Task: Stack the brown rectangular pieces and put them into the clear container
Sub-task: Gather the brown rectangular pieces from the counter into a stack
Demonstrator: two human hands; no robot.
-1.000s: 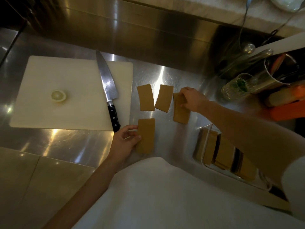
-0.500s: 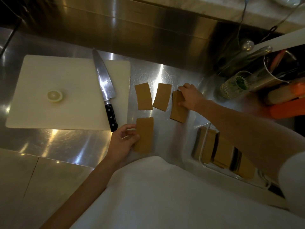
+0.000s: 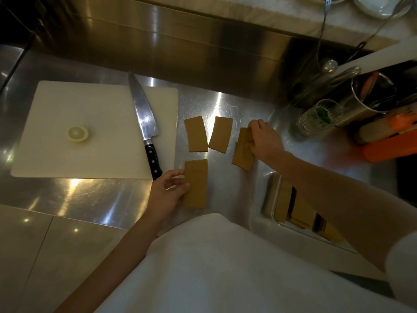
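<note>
Head view, sole view. Steel desk [image 3: 94,195], brushed and glaring, dimly lit. Four groups of flat, matte brown rectangular pieces near the desk's middle: near piece [image 3: 195,183], long axis running from front edge toward back, pinched at its left long edge by left hand [image 3: 165,195], fingers curled, thumb against the edge; far-left piece [image 3: 195,134] and far-middle piece [image 3: 220,134] lying loose just beyond, each untouched; right-hand stack [image 3: 243,150], slightly fanned, long axis tilted, pressed at its upper end under right hand [image 3: 265,141], fingers bent over it. Clear container [image 3: 274,199] at the front right edge, nearer the right arm, more brown pieces inside. Likely step: gathering. White cutting board [image 3: 67,109] toward the left edge, carrying knife [image 3: 144,123] and pale round slice [image 3: 78,133].
</note>
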